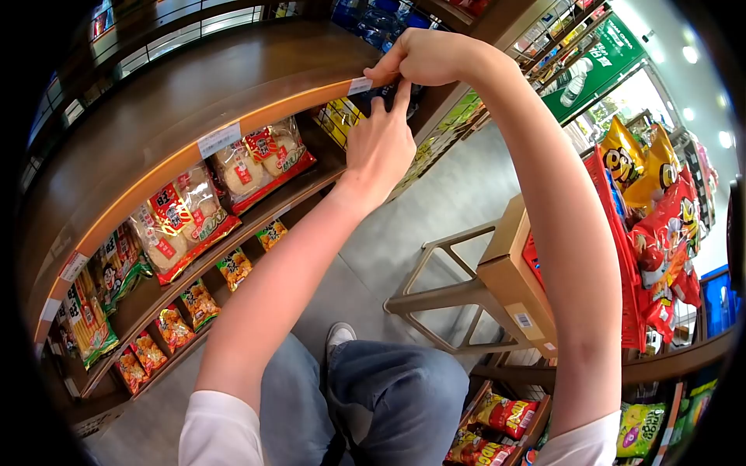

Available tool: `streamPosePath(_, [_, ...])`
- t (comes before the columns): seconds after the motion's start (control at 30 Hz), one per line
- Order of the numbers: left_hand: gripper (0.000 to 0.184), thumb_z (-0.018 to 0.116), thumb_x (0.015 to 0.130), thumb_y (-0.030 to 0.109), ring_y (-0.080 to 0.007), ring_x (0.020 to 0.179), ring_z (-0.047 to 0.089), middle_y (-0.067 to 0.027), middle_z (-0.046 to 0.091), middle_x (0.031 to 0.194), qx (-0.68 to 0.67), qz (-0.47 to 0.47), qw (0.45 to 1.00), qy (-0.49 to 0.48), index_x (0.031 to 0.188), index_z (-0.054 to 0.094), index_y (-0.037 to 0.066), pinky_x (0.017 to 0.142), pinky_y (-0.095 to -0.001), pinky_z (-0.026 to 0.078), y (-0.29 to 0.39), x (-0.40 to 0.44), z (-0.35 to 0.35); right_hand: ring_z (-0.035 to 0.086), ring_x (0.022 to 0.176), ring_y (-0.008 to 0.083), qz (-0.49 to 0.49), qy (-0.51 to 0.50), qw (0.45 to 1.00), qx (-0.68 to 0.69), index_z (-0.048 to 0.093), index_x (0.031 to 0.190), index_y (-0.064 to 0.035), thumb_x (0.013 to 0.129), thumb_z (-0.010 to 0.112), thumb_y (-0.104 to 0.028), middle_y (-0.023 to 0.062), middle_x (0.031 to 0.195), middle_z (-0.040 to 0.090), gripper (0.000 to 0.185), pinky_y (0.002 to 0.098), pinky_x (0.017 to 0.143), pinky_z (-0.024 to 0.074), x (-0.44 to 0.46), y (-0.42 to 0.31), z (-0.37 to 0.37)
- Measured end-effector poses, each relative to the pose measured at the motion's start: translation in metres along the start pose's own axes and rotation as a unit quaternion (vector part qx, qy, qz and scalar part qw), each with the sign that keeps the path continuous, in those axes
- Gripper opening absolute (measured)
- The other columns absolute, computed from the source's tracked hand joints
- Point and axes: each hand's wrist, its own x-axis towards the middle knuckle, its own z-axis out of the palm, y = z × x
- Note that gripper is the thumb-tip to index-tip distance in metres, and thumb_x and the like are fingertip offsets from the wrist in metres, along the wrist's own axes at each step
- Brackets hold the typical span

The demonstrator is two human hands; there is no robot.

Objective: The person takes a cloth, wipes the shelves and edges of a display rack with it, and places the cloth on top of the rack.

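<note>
At the right end of a curved brown shelf (233, 66), my right hand (431, 58) is closed, its fingertips at the orange price strip (299, 99) beside a white price label (360, 85). My left hand (381, 147) is just below, holding nothing visible. Its index finger stretches up to my right hand, while another finger points toward the underside of the strip. Part of my right hand's grip is hidden. Another price label (219, 139) is farther left along the strip. Under the shelf lie clear-and-red packs of rice crackers (260, 159).
Small snack bags (200, 303) line the lower shelf. To the right, a beige plastic stool (443, 299) supports a cardboard box (517, 272). Close by, a red basket (622, 264) holds chip bags (660, 225). Blue bottles (381, 27) stand behind the shelf end.
</note>
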Motion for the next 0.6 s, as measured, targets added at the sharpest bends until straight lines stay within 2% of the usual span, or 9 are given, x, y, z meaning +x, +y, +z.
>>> streamPosePath(0.13, [0.059,0.053,0.088,0.008,-0.0451,0.084,0.066,-0.0267,0.062,0.102,-0.005,-0.009,1.0,-0.027,0.146,0.048,0.017,0.078,-0.0536,0.055,0.005,0.002,-0.019,0.068,0.113,0.0241,-0.027,0.005,1.0,-0.002,0.075,0.118,-0.0087,0.084,0.053,0.005,0.0106,0.118,0.074,0.043,0.0329,0.1,0.0494,-0.007,-0.003,0.0])
streamPosePath(0.2, [0.054,0.054,0.086,0.007,-0.045,0.088,0.066,-0.0252,0.065,0.098,-0.031,0.001,0.998,-0.046,0.138,0.057,0.021,0.08,-0.0545,0.055,0.001,-0.018,-0.039,0.068,0.113,0.0263,0.02,0.041,0.999,-0.007,0.074,0.118,-0.0074,0.082,0.052,0.005,0.0135,0.118,0.073,0.044,0.0337,0.101,0.0499,-0.009,-0.009,0.007])
streamPosePath(0.23, [0.052,0.055,0.086,0.008,-0.0438,0.088,0.066,-0.0235,0.067,0.098,-0.029,0.011,0.998,-0.046,0.136,0.059,0.018,0.08,-0.0536,0.055,0.001,-0.041,-0.052,0.069,0.112,0.0274,-0.009,0.045,0.998,-0.031,0.075,0.116,-0.0064,0.08,0.052,0.005,0.0155,0.117,0.073,0.044,0.0345,0.099,0.0509,-0.012,-0.011,0.008])
streamPosePath(0.33, [0.052,0.057,0.085,0.006,-0.0421,0.089,0.065,-0.0244,0.065,0.093,-0.116,0.008,0.991,-0.062,0.136,0.061,0.014,0.079,-0.0515,0.054,-0.008,-0.116,-0.096,0.07,0.101,0.0345,-0.032,0.156,0.986,0.051,0.076,0.103,0.0033,0.074,0.051,0.006,0.025,0.104,0.072,0.038,0.038,0.091,0.0528,0.0,0.017,0.038])
streamPosePath(0.37, [0.053,0.058,0.084,0.005,-0.0424,0.086,0.064,-0.0235,0.064,0.09,-0.15,-0.043,0.982,-0.109,0.137,0.061,0.013,0.078,-0.0509,0.052,-0.005,-0.138,-0.124,0.07,0.099,0.0347,-0.04,0.156,0.986,0.05,0.076,0.101,0.0033,0.075,0.052,0.004,0.0263,0.106,0.071,0.035,0.0398,0.087,0.053,-0.008,0.006,0.036])
streamPosePath(0.43, [0.054,0.059,0.086,0.004,-0.0404,0.083,0.063,-0.0211,0.063,0.089,-0.189,-0.059,0.975,-0.101,0.139,0.059,0.012,0.078,-0.0492,0.051,-0.008,-0.179,-0.17,0.07,0.095,0.0363,-0.065,0.233,0.969,0.059,0.074,0.099,0.0046,0.081,0.052,-0.001,0.0264,0.102,0.071,0.029,0.0413,0.084,0.0533,-0.005,0.017,0.054])
streamPosePath(0.5, [0.056,0.06,0.087,0.001,-0.0359,0.078,0.062,-0.0189,0.062,0.086,-0.227,-0.059,0.971,-0.033,0.141,0.058,0.013,0.076,-0.0447,0.05,-0.014,-0.217,-0.205,0.071,0.102,0.0345,-0.043,0.251,0.966,0.046,0.071,0.112,0.003,0.088,0.055,-0.007,0.0247,0.105,0.072,0.031,0.0397,0.089,0.0534,-0.011,0.011,0.059])
streamPosePath(0.53, [0.057,0.06,0.087,0.0,-0.0341,0.077,0.061,-0.018,0.062,0.086,-0.226,-0.095,0.968,-0.047,0.143,0.057,0.014,0.075,-0.0427,0.05,-0.015,-0.23,-0.232,0.07,0.107,0.0348,-0.054,0.281,0.955,0.076,0.069,0.118,0.0027,0.09,0.054,-0.005,0.0255,0.111,0.071,0.033,0.038,0.092,0.0532,-0.019,0.001,0.062])
streamPosePath(0.6, [0.059,0.061,0.089,-0.001,-0.0301,0.071,0.055,-0.016,0.058,0.083,-0.222,-0.132,0.966,-0.017,0.145,0.055,0.016,0.073,-0.0399,0.048,-0.014,-0.257,-0.282,0.069,0.11,0.0281,-0.044,0.302,0.941,0.149,0.062,0.128,0.0057,0.097,0.056,-0.009,0.0211,0.119,0.071,0.035,0.0357,0.093,0.0521,-0.014,0.008,0.071])
